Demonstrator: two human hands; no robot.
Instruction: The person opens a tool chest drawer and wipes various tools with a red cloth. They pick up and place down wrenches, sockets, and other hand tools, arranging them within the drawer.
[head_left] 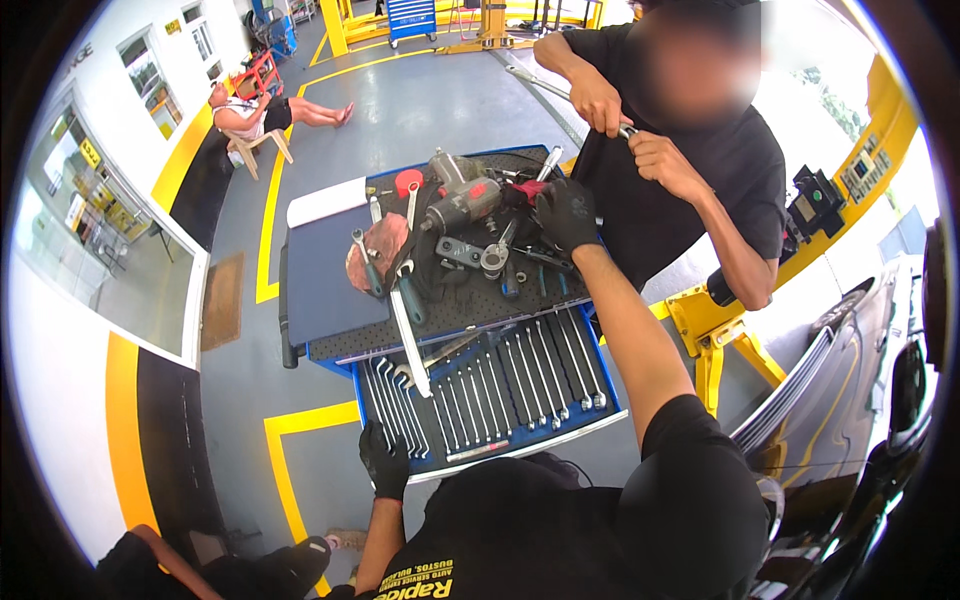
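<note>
My left hand [385,460], in a black glove, is closed over the front left corner of a pulled-out blue tool drawer [490,458]. Rows of chrome wrenches [470,395] lie in it. Across the cart top reaches my right hand [568,215], also gloved. Its fingers are curled among the tools beside a red-handled tool [530,190]; what they hold is hidden. To its left lies a grey impact wrench [463,205]. A round-headed ratchet [495,260] lies below it. A long chrome bar [411,335] overhangs the drawer.
Across the cart [330,270], a co-worker [680,180] holds a long chrome wrench [540,82] in both hands. Yellow lift parts [710,340] and a dark car [850,400] stand right. Another person's leg [270,570] shows lower left. Farther back, someone sits on a chair [258,148].
</note>
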